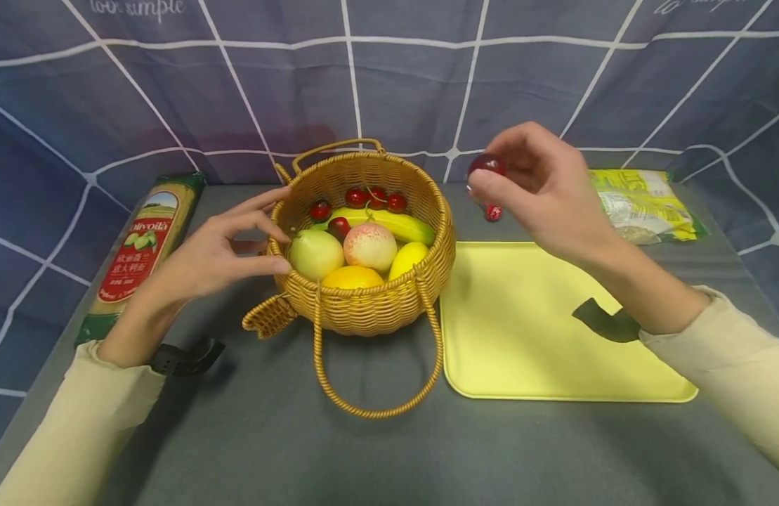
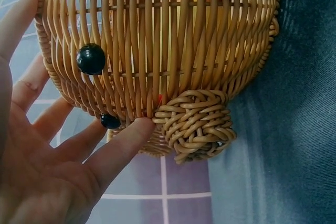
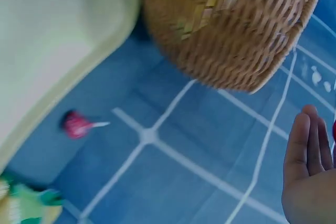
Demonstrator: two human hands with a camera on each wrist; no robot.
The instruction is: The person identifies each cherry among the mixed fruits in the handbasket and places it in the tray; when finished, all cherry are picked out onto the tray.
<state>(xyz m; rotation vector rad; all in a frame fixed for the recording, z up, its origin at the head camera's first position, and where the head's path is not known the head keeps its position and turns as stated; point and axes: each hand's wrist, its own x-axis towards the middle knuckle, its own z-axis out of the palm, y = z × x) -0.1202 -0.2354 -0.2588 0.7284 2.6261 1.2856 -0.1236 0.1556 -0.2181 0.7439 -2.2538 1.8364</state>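
Note:
A wicker basket (image 1: 364,313) holds artificial-looking fruit: several red cherries (image 1: 376,198), a green pear (image 1: 316,254), a peach (image 1: 370,246), a banana (image 1: 409,226), a yellow lemon (image 1: 409,260) and an orange-yellow fruit (image 1: 352,277). My left hand (image 1: 218,249) rests against the basket's left side and rim, fingers spread. In the left wrist view its fingers touch the woven wall near a dark bead eye (image 2: 91,59). Right of the basket, my right hand (image 1: 547,186) is raised, pinching a glossy dark red cherry (image 1: 487,164) between thumb and fingers. Only a red sliver shows in the right wrist view.
A yellow tray (image 1: 509,337) lies right of the basket, beneath my right forearm. A red-wrapped lollipop (image 3: 77,125) sits behind it. Farther right is a yellow-green food packet (image 1: 642,204); at far left, a pasta packet (image 1: 139,253). The basket's handle (image 1: 376,413) lies toward me.

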